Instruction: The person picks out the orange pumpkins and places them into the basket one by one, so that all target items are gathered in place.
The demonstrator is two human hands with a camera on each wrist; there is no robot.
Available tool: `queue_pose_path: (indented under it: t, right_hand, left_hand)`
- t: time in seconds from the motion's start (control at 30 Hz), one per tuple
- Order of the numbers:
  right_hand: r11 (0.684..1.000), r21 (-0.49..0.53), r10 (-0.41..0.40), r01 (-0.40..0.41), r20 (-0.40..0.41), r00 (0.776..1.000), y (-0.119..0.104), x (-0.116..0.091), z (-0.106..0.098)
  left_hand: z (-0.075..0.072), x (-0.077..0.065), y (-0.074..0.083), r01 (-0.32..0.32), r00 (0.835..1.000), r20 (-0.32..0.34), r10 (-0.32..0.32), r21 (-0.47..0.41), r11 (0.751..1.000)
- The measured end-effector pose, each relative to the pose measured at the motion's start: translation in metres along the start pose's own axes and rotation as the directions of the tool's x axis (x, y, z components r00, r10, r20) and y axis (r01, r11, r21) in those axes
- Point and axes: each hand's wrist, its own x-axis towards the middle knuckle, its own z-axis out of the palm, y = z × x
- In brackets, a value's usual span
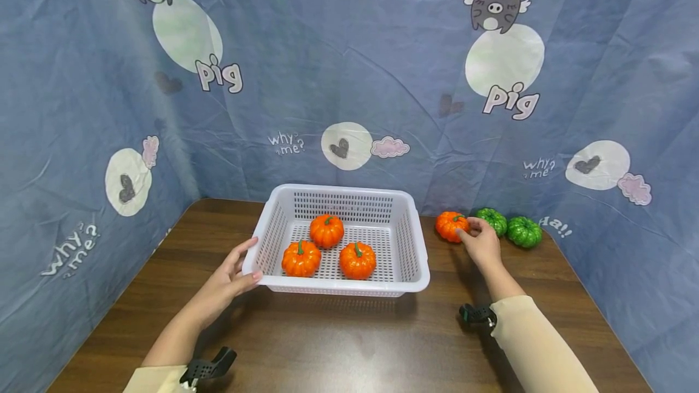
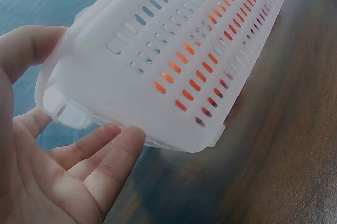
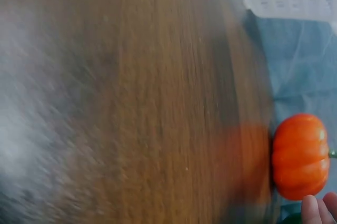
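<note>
A white slotted plastic basket (image 1: 346, 287) stands on the table with three small orange pumpkins inside: one at the back (image 1: 326, 232), one at front left (image 1: 301, 259), one at front right (image 1: 357, 261). My left hand (image 1: 226, 284) grips the basket's left end, thumb over the rim and fingers against the outer wall (image 2: 105, 66). To the right of the basket, a fourth orange pumpkin (image 1: 451, 227) sits on the table. My right hand (image 1: 483, 247) is at its right side, fingertips (image 3: 310, 211) right at the pumpkin's edge, not wrapped round it.
Two green pumpkins, one nearer (image 1: 493, 222) and one farther right (image 1: 524, 232), sit beyond my right hand. A blue printed cloth (image 1: 349, 77) hangs behind and beside the brown wooden table (image 1: 349, 344). Black straps (image 1: 477, 314) are worn on both wrists.
</note>
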Motion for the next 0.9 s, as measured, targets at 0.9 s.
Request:
queue_pose_path:
  t: [0.9]
  right_hand:
    - [0.996,0.063,0.058,-0.068,0.143,0.988,0.015,0.018,0.008]
  left_hand:
    - [0.001,0.0,0.0,0.007,1.0,0.001,-0.007,-0.014,1.0]
